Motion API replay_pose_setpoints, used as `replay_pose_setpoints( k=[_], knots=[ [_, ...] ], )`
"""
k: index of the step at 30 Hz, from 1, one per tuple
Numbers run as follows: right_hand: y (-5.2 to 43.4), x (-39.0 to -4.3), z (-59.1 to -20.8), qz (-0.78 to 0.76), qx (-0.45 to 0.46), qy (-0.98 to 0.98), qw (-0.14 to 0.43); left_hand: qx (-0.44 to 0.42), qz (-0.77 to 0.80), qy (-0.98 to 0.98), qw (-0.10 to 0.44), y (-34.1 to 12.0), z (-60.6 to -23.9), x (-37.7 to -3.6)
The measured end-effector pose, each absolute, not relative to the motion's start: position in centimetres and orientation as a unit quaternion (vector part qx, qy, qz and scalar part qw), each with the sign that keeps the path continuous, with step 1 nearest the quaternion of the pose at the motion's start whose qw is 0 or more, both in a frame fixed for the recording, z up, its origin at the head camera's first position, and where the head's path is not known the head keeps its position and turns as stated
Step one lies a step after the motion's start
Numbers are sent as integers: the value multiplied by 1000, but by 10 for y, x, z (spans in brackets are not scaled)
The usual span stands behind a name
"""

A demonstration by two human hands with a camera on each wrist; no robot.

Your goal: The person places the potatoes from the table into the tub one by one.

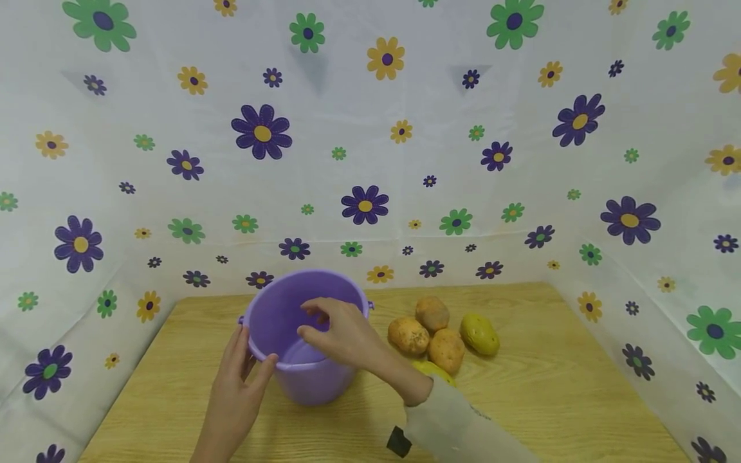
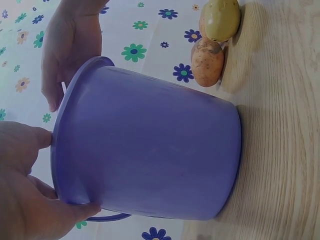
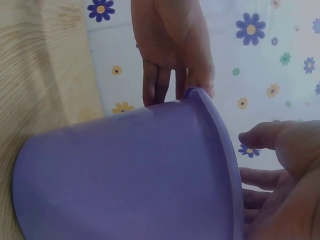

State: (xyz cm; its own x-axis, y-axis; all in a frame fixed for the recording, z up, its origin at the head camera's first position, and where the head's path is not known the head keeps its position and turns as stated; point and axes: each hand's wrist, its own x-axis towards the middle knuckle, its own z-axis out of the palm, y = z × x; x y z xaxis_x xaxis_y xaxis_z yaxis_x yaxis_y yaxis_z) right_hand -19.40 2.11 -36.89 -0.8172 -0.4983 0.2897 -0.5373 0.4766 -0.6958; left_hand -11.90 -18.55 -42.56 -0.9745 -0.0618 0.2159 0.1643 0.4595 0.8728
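Note:
A purple plastic bucket (image 1: 315, 386) stands upright on the wooden table, its handle knobs at the rim. My left hand (image 1: 234, 392) holds the bucket's near left side at the rim; in the left wrist view the thumb (image 2: 82, 210) lies against the outer wall. Over the mouth hangs my right hand (image 1: 344, 331), thumb and fingers apart and loosely bent, with nothing seen between them. Brown potatoes (image 1: 447, 350) lie in a cluster right of the bucket, with a smooth yellow-green oval fruit (image 1: 480, 334) beside them. Another yellow one (image 1: 433, 371) is partly hidden by my right forearm.
The wooden table (image 1: 550, 386) extends to both sides of the bucket. A white flower-print cloth (image 1: 440, 148) stands around its back and sides. A small black object (image 1: 399, 442) shows by my right sleeve (image 1: 457, 424). The bucket's handle (image 2: 107, 218) hangs on its far side in the left wrist view.

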Motion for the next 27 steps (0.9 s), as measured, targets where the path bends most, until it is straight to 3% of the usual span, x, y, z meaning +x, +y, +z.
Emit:
replay_pose_setpoints(
  k=[27],
  knots=[
    [77, -199, -362, 469, 264, -842, 30, -31, -527, -840, 123, -185, -427, -119]
  ],
)
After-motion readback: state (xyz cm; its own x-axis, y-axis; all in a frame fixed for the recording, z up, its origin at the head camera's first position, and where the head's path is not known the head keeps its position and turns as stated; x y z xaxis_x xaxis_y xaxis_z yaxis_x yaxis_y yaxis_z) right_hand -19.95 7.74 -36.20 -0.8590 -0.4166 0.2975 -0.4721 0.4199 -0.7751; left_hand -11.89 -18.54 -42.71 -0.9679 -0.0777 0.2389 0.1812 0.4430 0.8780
